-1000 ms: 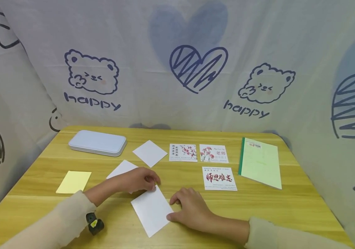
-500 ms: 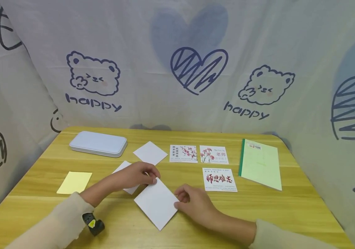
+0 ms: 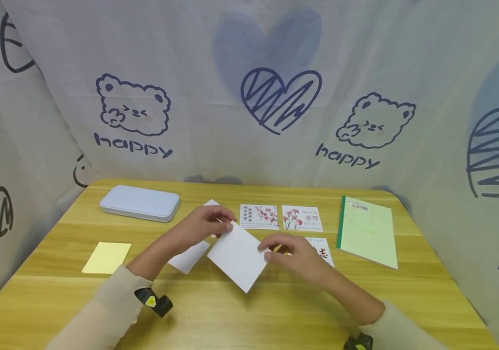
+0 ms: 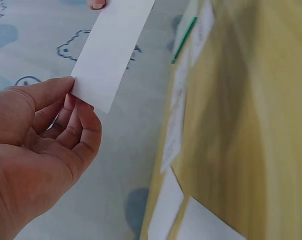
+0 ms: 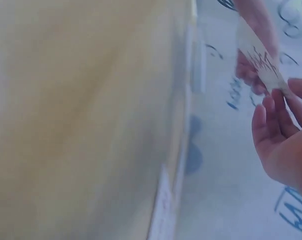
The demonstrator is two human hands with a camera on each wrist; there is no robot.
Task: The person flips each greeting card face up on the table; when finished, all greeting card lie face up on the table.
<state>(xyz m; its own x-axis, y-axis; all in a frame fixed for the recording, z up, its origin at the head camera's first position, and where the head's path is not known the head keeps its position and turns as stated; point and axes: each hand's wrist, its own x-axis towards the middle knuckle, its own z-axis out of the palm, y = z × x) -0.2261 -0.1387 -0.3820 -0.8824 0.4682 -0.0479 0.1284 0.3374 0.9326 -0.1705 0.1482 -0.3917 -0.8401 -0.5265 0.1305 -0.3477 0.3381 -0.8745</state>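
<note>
A square white card (image 3: pixel 240 260) is held up off the table, its blank side toward the head camera. My left hand (image 3: pixel 198 228) pinches its upper left corner between thumb and fingers. At the right corner, my right hand (image 3: pixel 295 255) pinches it too. Writing-like marks show on the card's other face (image 5: pixel 261 57) in the right wrist view. Beneath the left hand lies a blank white card (image 3: pixel 189 257), and behind it another white card (image 3: pixel 211 202), mostly covered. The card with red lettering (image 3: pixel 322 250) is partly hidden by the right hand.
Two flower-printed cards (image 3: pixel 259 217) lie side by side behind the hands. A white case (image 3: pixel 140 202) is at the back left, with a yellow note pad (image 3: pixel 106 257) in front. On the right lies a pale green notebook (image 3: pixel 368 231). Printed cloth (image 3: pixel 284 160) hangs behind the table.
Both hands have lifted the white card off the table, moving it up and to the right. The right hand, earlier at the card's edge, now pinches its corner and covers part of the red-lettered card.
</note>
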